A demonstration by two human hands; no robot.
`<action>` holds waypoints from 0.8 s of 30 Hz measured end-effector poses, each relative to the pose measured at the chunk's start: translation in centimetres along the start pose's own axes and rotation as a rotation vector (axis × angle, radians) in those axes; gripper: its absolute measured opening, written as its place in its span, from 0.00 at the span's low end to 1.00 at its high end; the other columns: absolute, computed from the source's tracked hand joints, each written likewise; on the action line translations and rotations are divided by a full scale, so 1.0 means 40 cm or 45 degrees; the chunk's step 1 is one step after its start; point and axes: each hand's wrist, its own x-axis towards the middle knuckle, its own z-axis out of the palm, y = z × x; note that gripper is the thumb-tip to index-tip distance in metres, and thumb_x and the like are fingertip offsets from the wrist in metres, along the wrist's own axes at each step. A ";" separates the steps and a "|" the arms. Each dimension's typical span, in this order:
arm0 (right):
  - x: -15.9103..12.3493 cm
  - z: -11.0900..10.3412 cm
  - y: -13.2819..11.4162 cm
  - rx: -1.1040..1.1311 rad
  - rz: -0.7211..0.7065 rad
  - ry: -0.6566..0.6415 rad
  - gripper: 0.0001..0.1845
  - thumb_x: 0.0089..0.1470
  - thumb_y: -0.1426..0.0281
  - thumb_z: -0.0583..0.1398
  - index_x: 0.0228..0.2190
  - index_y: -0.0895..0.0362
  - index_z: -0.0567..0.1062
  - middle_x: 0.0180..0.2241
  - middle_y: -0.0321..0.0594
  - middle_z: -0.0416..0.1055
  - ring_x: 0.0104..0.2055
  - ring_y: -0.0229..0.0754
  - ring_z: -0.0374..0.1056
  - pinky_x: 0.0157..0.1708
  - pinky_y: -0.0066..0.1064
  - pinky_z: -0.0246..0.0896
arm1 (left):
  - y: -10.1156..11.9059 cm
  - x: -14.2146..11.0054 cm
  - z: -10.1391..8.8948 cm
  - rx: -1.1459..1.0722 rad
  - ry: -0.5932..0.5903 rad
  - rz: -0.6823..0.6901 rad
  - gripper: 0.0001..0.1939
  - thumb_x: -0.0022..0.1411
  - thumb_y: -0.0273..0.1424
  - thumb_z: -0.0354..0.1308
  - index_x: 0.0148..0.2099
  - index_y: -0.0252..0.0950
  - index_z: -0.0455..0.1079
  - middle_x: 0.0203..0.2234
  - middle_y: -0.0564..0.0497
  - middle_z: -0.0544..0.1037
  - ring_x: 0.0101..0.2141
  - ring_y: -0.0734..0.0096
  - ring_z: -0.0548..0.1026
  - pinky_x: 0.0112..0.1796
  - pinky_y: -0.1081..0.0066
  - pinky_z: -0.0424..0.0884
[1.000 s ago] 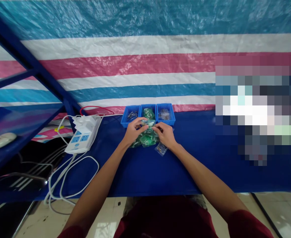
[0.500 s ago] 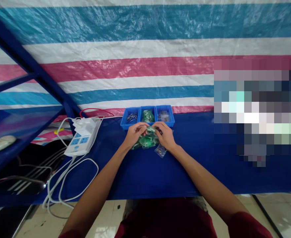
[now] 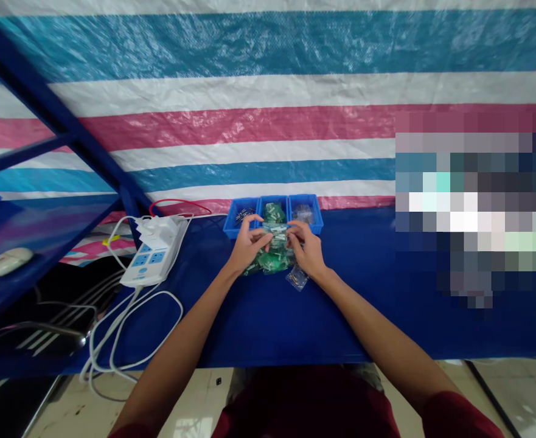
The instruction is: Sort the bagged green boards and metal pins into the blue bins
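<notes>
My left hand (image 3: pixel 246 248) and my right hand (image 3: pixel 309 249) face each other over a pile of small green-tinted plastic bags (image 3: pixel 273 261). Between their fingertips is one small clear-greenish plastic bag (image 3: pixel 275 230), gripped by its left and right sides. What lies inside that bag is too small to make out. A separate clear bag (image 3: pixel 297 277) with small brass-coloured pieces lies on the table just below my right hand. Behind my hands stand three blue bins: the left bin (image 3: pixel 233 232) with metal pins, the middle with green bags, the right bin (image 3: pixel 317 226) with clear bags.
To the left a white power strip (image 3: pixel 146 267) with plugs rests on the blue table (image 3: pixel 286 328), its white cables (image 3: pixel 179 310) looping over the front edge. A blue metal frame (image 3: pixel 94 164) rises at the left. Striped sheeting (image 3: pixel 249 131) hangs behind; a blurred-out area covers the right.
My fingers have opened out from a close pinch, and the small bag between them now shows more of its face. The view has shifted slightly.
</notes>
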 end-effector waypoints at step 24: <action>0.003 -0.004 -0.011 -0.100 -0.139 0.031 0.14 0.59 0.73 0.50 0.38 0.54 0.75 0.31 0.39 0.72 0.32 0.38 0.69 0.37 0.32 0.66 | 0.008 -0.002 0.001 0.065 -0.034 -0.019 0.17 0.57 0.41 0.62 0.43 0.37 0.63 0.17 0.60 0.68 0.18 0.77 0.69 0.25 0.75 0.68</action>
